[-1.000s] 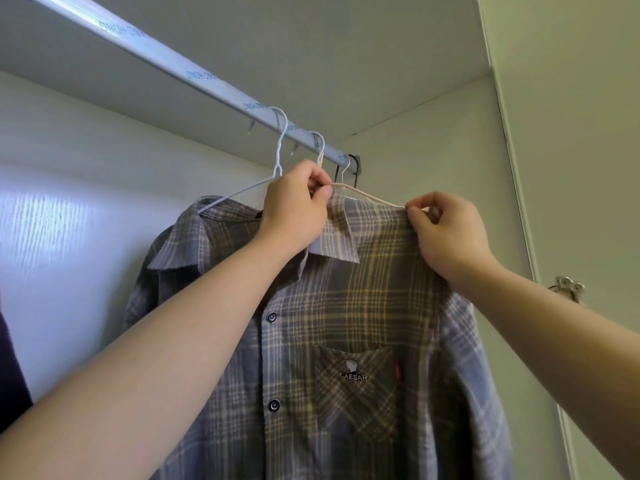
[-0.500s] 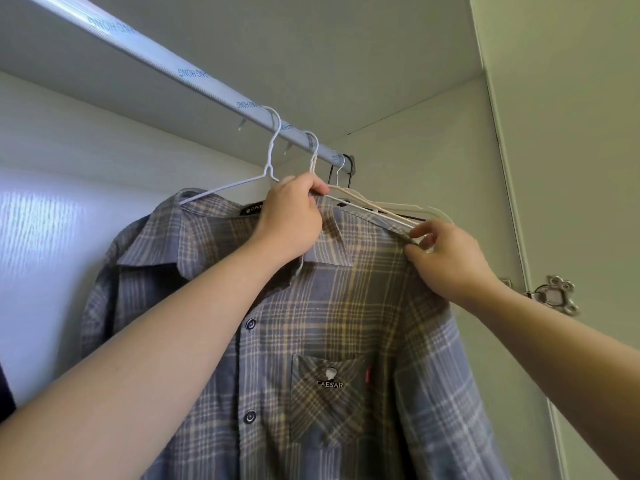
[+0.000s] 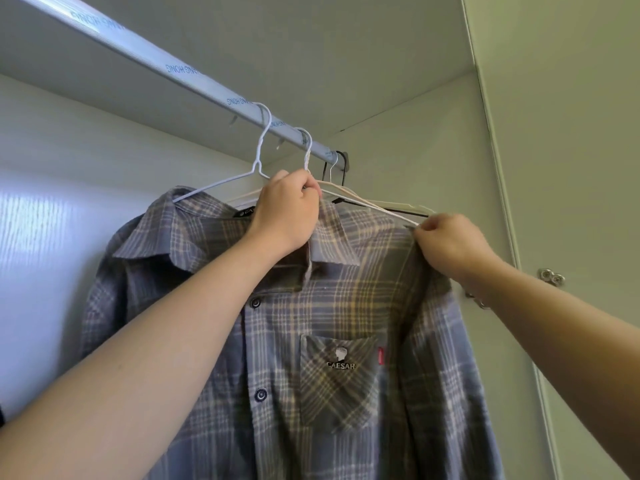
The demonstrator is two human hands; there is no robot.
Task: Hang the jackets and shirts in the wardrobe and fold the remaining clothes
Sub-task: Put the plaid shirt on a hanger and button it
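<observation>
A grey-blue plaid shirt (image 3: 332, 306) with a "CAESAR" chest pocket hangs in front of me in the wardrobe. Its white wire hanger (image 3: 306, 150) is hooked over the silver rail (image 3: 194, 81). My left hand (image 3: 287, 211) grips the hanger just below its hook, at the collar. My right hand (image 3: 450, 242) pinches the shirt's right shoulder where the hanger arm ends. A second white wire hanger (image 3: 259, 147) hangs on the rail just to the left, its arm over the left side of the collar.
More hangers, a cream one (image 3: 391, 204) and a black one (image 3: 341, 168), hang at the rail's right end by the side wall (image 3: 415, 150). The wardrobe door (image 3: 571, 133) with a metal hinge (image 3: 550, 277) stands at right. The back panel (image 3: 52, 237) is at left.
The shirt has shifted left and hangs lower on its right side. My right hand moved down and out along the hanger arm to the shoulder's end. My left hand kept its grip.
</observation>
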